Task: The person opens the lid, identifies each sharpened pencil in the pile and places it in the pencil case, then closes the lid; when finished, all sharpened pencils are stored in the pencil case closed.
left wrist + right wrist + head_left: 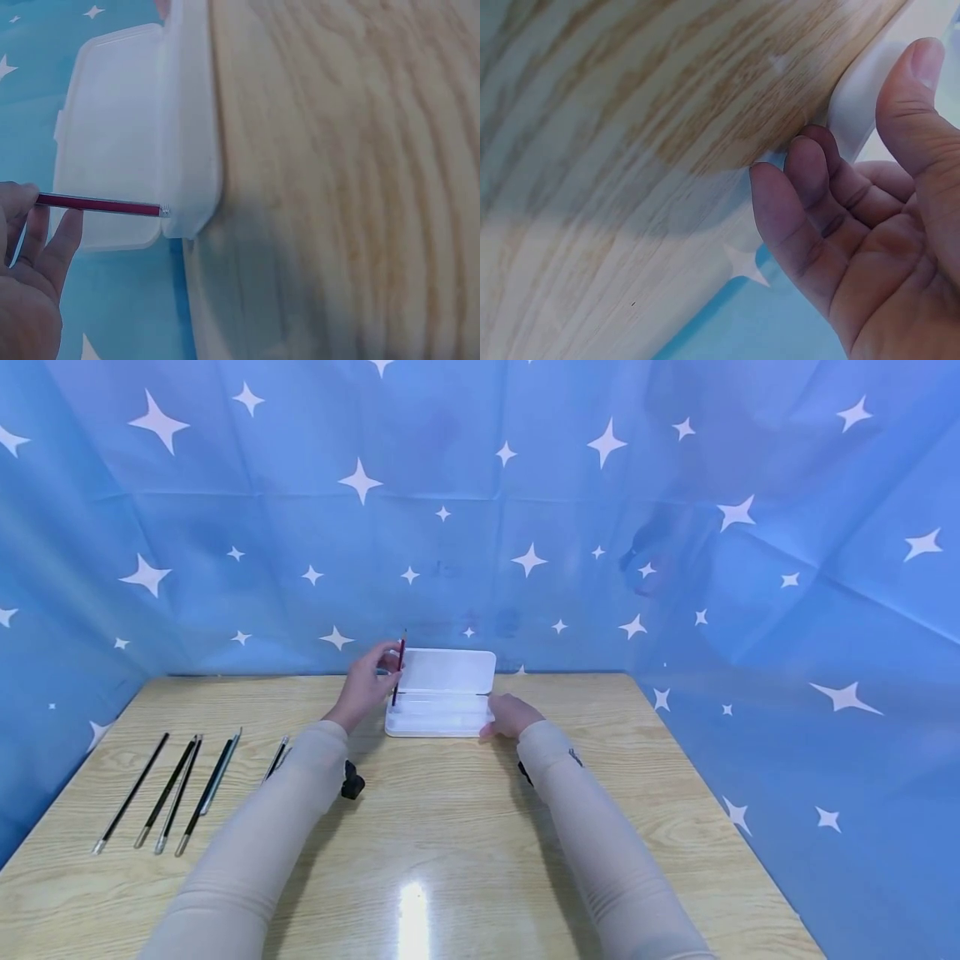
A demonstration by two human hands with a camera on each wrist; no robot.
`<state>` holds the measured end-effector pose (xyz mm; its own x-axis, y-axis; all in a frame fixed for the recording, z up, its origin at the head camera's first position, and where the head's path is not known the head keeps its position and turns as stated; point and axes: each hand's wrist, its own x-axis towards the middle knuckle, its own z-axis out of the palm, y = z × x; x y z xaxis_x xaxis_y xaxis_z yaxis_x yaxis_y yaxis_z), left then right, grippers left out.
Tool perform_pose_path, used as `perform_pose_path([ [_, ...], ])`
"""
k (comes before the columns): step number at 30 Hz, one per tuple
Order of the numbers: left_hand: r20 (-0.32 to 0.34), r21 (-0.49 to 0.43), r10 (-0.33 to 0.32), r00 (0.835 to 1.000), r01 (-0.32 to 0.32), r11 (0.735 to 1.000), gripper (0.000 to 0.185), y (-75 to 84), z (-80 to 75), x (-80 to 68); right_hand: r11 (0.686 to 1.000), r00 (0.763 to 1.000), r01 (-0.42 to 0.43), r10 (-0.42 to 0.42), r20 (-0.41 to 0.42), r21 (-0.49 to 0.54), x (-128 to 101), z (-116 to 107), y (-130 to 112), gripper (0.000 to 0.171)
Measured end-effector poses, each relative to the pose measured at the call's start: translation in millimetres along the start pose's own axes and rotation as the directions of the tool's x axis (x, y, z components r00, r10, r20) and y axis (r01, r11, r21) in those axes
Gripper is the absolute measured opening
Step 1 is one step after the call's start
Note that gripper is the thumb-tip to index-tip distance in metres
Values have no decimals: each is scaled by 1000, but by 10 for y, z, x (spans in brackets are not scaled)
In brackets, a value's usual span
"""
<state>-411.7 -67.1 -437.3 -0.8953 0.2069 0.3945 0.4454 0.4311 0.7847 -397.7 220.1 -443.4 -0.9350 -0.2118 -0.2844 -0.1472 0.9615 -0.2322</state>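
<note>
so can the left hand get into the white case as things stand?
Likely yes: the white case has its lid open, and the left hand, pinching a red pencil, is at the case's left end.

A creased, star-printed blue backdrop (465, 468) hangs behind and along both sides of a wood-grained table (450, 827).

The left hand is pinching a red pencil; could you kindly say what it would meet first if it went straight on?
Probably the open lid of the white case, just beyond the left hand and its red pencil; the remaining gap is unclear.
</note>
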Motion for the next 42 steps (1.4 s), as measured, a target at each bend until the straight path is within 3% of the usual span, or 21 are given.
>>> perform_pose_path([
  [14, 111, 12, -72, 991, 71, 997, 35, 29, 113, 56, 1000, 1000, 8, -8, 6, 8, 1, -53, 4, 60],
  [18, 140, 70, -88, 986, 79, 994, 31, 12, 156, 76, 1000, 1000, 23, -23, 11, 14, 0, -48, 8, 60],
  [23, 182, 144, -88, 979, 62, 988, 28, 46, 236, 105, 999, 999, 38, -38, -28, -16, 18, -57, 41, 51],
  [28, 264, 230, -88, 961, 26, 973, 25, 78, 353, 133, 999, 998, 37, -38, -49, -28, 21, -77, 79, 50],
  [35, 354, 360, -103, 930, -34, 932, 20, 82, 466, 129, 999, 999, 33, -34, -28, -9, 40, -21, 92, 86],
  [42, 386, 436, -91, 918, -94, 895, 21, 56, 511, 134, 999, 999, 18, -16, -39, 44, 58, 28, 102, 89],
])
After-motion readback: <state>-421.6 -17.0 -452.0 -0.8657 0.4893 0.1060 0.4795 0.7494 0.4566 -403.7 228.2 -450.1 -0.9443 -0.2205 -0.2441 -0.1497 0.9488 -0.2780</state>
